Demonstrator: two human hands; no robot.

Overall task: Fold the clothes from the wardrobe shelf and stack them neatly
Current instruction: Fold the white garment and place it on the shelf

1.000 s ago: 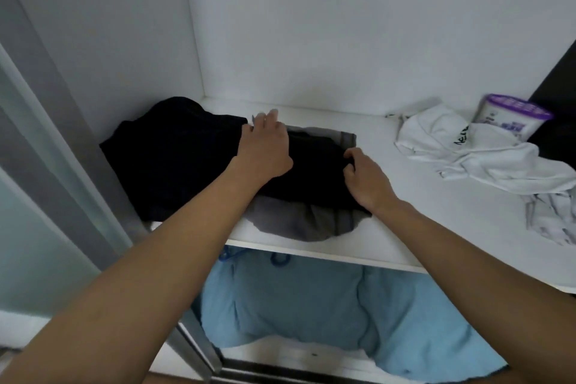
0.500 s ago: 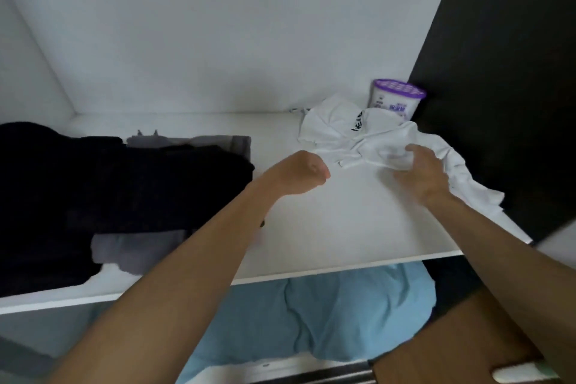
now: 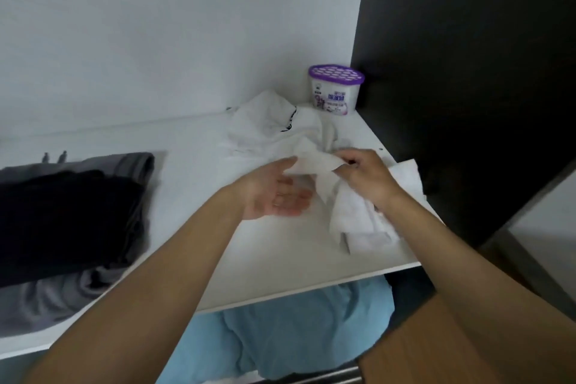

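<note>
- While the right hand (image 3: 364, 178) pinches a raised fold of the white garment (image 3: 271, 125) between thumb and curled fingers, the left hand (image 3: 274, 193) lies palm up just beside it. Its fingers are straight and hold nothing. Its thumb tip meets the edge of the lifted fold; whether it presses there cannot be told.
- Head view, location: the garment lies crumpled at the right end of the shelf (image 3: 193, 184), its rear part just beside a purple-lidded tub (image 3: 336, 89), its front part near the shelf's front edge.
- Head view, surroundings: a dark stack (image 3: 68, 212) sits at the left end, well apart from the garment, with bare shelf between. Blue cloth (image 3: 296, 321) shows below the shelf.
- Assessment: the step in hand appears to be picking up and opening out the garment before folding.
- Recommendation: the left hand should take a second edge or corner, so both hands can spread the cloth flat on the bare stretch of shelf.
- Recommendation: lift clear of the tub, which a dragged sleeve could tip.
- Recommendation: keep the front part from sliding off the edge.
</note>
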